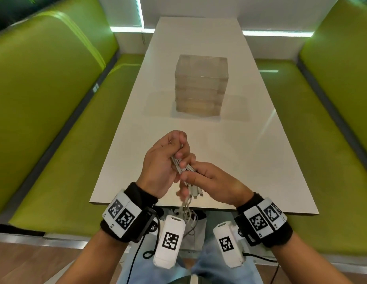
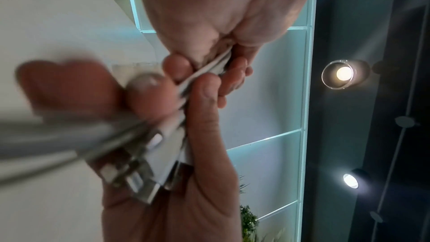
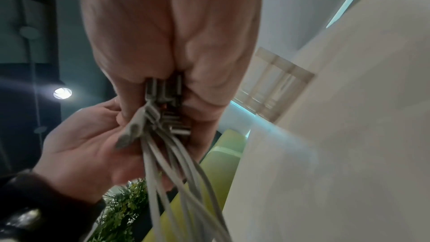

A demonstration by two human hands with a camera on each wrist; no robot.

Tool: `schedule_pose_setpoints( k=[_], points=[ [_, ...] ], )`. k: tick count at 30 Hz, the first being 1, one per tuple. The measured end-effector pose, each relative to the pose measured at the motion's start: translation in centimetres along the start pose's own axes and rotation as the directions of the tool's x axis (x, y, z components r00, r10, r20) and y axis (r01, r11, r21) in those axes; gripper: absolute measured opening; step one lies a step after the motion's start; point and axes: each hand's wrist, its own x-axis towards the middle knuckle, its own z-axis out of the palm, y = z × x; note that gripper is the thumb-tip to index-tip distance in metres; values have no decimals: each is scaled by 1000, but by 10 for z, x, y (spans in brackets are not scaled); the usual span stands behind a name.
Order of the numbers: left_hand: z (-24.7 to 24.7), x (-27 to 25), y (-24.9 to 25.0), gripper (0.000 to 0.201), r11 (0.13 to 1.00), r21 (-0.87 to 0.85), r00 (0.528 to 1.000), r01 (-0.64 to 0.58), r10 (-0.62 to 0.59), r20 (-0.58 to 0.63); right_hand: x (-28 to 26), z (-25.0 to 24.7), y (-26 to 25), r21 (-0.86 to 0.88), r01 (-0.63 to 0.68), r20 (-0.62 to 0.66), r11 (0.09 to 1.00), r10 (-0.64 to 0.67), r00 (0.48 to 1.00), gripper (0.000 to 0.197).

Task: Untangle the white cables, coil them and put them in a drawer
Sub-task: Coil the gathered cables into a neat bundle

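Both the left hand (image 1: pixel 158 167) and right hand (image 1: pixel 211 181) pinch the light, floppy white cables (image 1: pixel 183 167) near their plugs (image 3: pixel 167 109); gripping there likely prevents slipping.

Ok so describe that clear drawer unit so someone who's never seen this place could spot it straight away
A long white table runs between two green benches. The drawer unit stands alone near the middle of it, beyond the left hand and right hand that hold the white cables. It is a see-through stack of shallow drawers, and nothing else stands on the tabletop.
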Motion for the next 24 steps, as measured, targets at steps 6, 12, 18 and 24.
schedule_pose_setpoints(
  k=[6,12,18,24],
  points=[
    [3,-3,0,24,999,30,999,24,-25,37,1,10,7,108,-9,14,994,7,1000,36],
    [4,-5,-2,23,984,170,997,-54,44,63,-3,6,11,236,-3,-23,972,9,1000,32],
    [-7,-11,-24,80,870,487,978,-80,-26,207,-5,-18,-18,287,175,-215,942,-115,970,27],
    [3,-21,-33,48,862,507,964,-13,-123,235,-7,-29,-40,390,259,-305,883,-141,942,25]
  ],
)
